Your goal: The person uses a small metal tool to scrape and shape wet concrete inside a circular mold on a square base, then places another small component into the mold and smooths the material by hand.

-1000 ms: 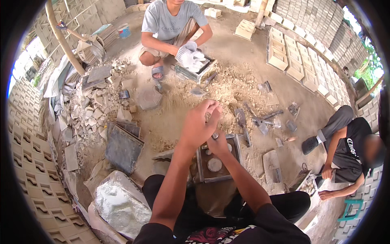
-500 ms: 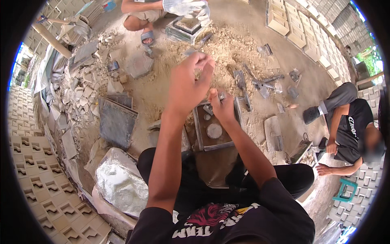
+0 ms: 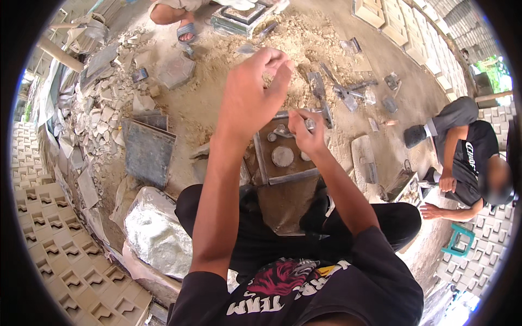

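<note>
My left hand (image 3: 253, 95) is raised over the pale crumbly powder (image 3: 293, 49), past the far edge of a square metal-framed mould (image 3: 296, 176). Its fingers curl toward the thumb with the tips close together. Anything pinched there is too small to make out. Lower and to the right, my right hand (image 3: 308, 131) is closed around a metal tool (image 3: 310, 124) whose shiny rounded end pokes out of the fist. It hovers over the mould's far right part. Inside the mould lie a round pale disc (image 3: 283, 156), smaller round pieces and a metal piece (image 3: 283, 131) near my right fingers.
Dark slabs (image 3: 149, 152) and broken rubble (image 3: 103, 108) lie to the left. Trowels (image 3: 345, 95) and a wooden float (image 3: 363, 157) rest at right. Another mould (image 3: 239, 22) stands ahead by a co-worker. A second person (image 3: 462, 157) sits at far right, near a green stool (image 3: 459, 239).
My right hand has shifted rightward over the mould, uncovering more round pieces. My left hand stays raised with little change. The co-worker's gloved hands have mostly left the top of the view.
</note>
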